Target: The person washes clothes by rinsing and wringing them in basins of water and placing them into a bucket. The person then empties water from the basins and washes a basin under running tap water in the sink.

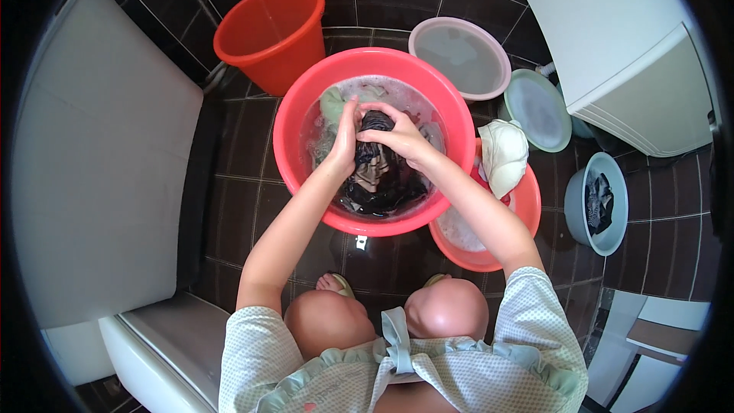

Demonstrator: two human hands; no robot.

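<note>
1. The dark cloth (384, 193) lies bunched, partly under the soapy water, inside the big pink-red basin (285, 145), nearer to the person's side of it.
2. If the cloth is pulled up quickly, I think the water may splash over the rim onto the tile floor (241, 191), and this could make it slippery.
3. The wet fabric may also slide from the fingers, because the foam makes it slick; the light green cloth (332, 105) beside it could become tangled.
4. The left hand (346, 138) is almost upright, its fingers rather straight, against the left side of the bunch; how firmly it grips, I cannot tell.
5. The right hand (399, 136) is curved, with thumb and forefinger closed around the upper folds.
6. Both forearms reach forward and converge over the basin.
</note>
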